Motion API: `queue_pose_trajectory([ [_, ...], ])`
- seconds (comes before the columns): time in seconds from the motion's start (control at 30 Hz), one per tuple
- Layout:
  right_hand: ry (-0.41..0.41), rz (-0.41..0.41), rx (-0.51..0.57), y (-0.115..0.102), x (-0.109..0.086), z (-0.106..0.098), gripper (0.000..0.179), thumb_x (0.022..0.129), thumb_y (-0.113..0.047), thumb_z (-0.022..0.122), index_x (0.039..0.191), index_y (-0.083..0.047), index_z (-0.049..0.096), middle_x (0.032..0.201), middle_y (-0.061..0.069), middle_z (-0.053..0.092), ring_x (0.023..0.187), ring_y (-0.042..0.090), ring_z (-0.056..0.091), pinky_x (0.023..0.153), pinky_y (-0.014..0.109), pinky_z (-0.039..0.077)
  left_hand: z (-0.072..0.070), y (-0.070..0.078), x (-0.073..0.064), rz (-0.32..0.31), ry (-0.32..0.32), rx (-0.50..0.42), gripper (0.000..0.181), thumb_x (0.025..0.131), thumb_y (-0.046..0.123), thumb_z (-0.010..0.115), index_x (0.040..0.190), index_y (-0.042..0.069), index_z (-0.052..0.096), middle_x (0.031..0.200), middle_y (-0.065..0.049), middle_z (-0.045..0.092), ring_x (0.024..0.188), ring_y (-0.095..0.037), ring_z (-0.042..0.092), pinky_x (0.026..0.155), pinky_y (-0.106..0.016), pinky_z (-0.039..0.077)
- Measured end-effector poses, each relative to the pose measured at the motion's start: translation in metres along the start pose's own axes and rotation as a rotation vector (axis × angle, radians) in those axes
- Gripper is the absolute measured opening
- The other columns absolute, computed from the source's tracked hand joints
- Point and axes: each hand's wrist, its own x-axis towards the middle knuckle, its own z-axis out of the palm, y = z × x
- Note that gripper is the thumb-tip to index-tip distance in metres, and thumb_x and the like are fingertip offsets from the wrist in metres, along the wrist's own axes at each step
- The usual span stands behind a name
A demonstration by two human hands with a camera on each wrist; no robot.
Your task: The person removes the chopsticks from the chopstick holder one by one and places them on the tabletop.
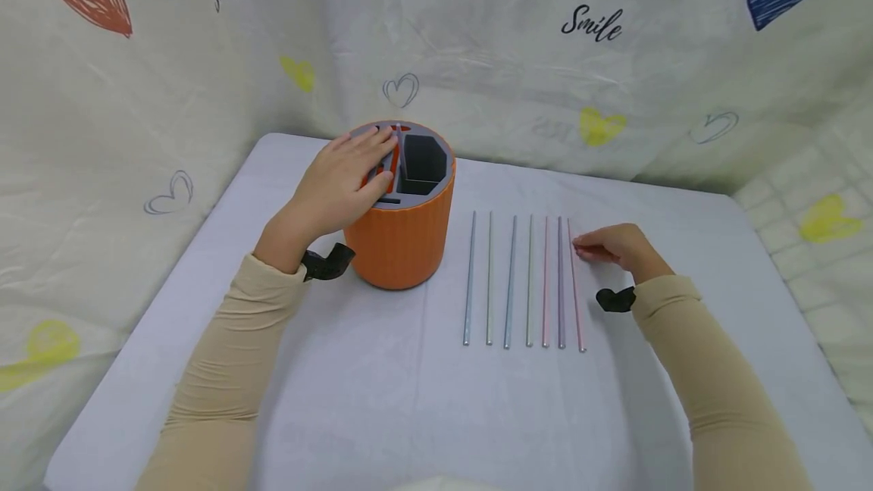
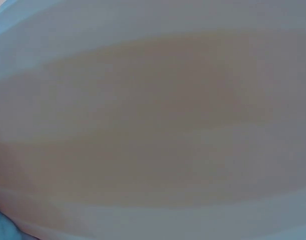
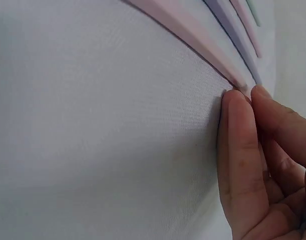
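Note:
At the left of the table stands an orange pen holder with a grey compartmented top. My left hand lies over that top with its fingers stretched out, covering part of the compartments. Several thin pastel pencils lie side by side to the right of the holder. On the far right of the row is a pink pencil. Its far end meets the thumb and fingertips of my right hand, which pinch it. The right wrist view shows this pink pencil running up to the fingertips.
A white cloth covers the table. Behind it hangs a pale curtain printed with hearts and words. A purple pencil lies close beside the pink one. The left wrist view holds only blurred, greyish-brown bands.

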Motion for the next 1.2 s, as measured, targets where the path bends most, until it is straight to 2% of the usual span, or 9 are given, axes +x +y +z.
queue_pose_trajectory([
  [0.13,0.1,-0.014,-0.14,-0.003,0.001,0.002,0.03,0.084,-0.022,0.069,0.108,-0.004,0.064,0.065,-0.005,0.068,0.066,0.008,0.069,0.085,0.029,0.054,0.0,0.0,0.0,0.002,0.005,-0.001,0.051,0.097,0.032,0.035,0.143,0.009,0.036,0.152,-0.004,0.028,0.142,-0.02,0.02,0.119,-0.035,0.01],
  [0.2,0.149,-0.049,-0.123,-0.007,0.0,0.002,0.037,0.083,-0.024,0.069,0.113,-0.004,0.063,0.065,-0.007,0.068,0.067,0.007,0.069,0.087,0.03,0.053,0.0,0.0,0.0,0.002,0.007,0.0,0.051,0.097,0.031,0.035,0.143,0.009,0.036,0.152,-0.004,0.028,0.142,-0.021,0.02,0.119,-0.035,0.01],
  [0.27,0.201,-0.107,-0.029,-0.013,-0.004,0.001,0.029,0.082,-0.023,0.071,0.107,-0.008,0.066,0.065,-0.009,0.068,0.067,0.007,0.069,0.084,0.028,0.055,0.001,0.0,0.0,0.003,0.011,-0.003,0.051,0.097,0.031,0.035,0.143,0.009,0.036,0.152,-0.004,0.028,0.142,-0.021,0.021,0.119,-0.036,0.01],
  [0.4,0.259,-0.298,0.276,-0.028,-0.019,0.009,0.007,0.078,-0.014,0.074,0.084,-0.012,0.071,0.065,-0.007,0.069,0.066,0.008,0.069,0.072,0.024,0.057,0.001,-0.001,0.0,0.005,0.016,-0.003,0.051,0.097,0.031,0.036,0.143,0.009,0.037,0.151,-0.004,0.029,0.142,-0.021,0.021,0.119,-0.036,0.01],
  [0.47,0.252,-0.402,0.386,-0.036,-0.028,0.019,0.007,0.076,-0.011,0.074,0.084,-0.009,0.073,0.067,-0.004,0.07,0.066,0.01,0.07,0.069,0.024,0.057,0.001,-0.001,0.0,0.005,0.018,0.002,0.051,0.097,0.031,0.036,0.143,0.01,0.037,0.151,-0.004,0.029,0.142,-0.021,0.021,0.118,-0.036,0.011],
  [0.57,0.21,-0.539,0.467,-0.049,-0.044,0.038,0.014,0.076,-0.007,0.074,0.088,-0.002,0.073,0.071,0.0,0.071,0.066,0.013,0.07,0.067,0.025,0.058,0.002,-0.001,0.0,0.008,0.021,0.007,0.051,0.097,0.031,0.036,0.143,0.01,0.037,0.151,-0.005,0.03,0.142,-0.021,0.022,0.118,-0.036,0.011],
  [0.63,0.176,-0.613,0.471,-0.058,-0.054,0.052,0.017,0.075,-0.007,0.075,0.09,0.001,0.073,0.074,0.002,0.071,0.068,0.015,0.07,0.068,0.027,0.058,0.001,-0.002,0.0,0.008,0.02,0.009,0.051,0.097,0.032,0.036,0.143,0.01,0.036,0.151,-0.004,0.03,0.142,-0.021,0.022,0.118,-0.036,0.01],
  [0.87,0.084,-0.825,0.297,-0.087,-0.092,0.1,0.027,0.074,-0.019,0.077,0.093,-0.001,0.073,0.079,0.003,0.072,0.078,0.016,0.069,0.077,0.026,0.056,0.002,0.0,0.0,0.002,0.005,-0.004,0.052,0.097,0.032,0.036,0.143,0.009,0.035,0.152,-0.004,0.028,0.142,-0.021,0.02,0.119,-0.035,0.01],
  [1.2,-0.003,-0.919,0.145,-0.126,-0.125,0.14,0.034,0.073,-0.021,0.078,0.103,-0.006,0.072,0.09,-0.003,0.072,0.09,0.011,0.067,0.086,0.026,0.053,0.002,0.0,0.002,-0.001,0.001,0.002,0.052,0.097,0.032,0.036,0.143,0.009,0.036,0.151,-0.005,0.029,0.143,-0.021,0.02,0.119,-0.035,0.01],
])
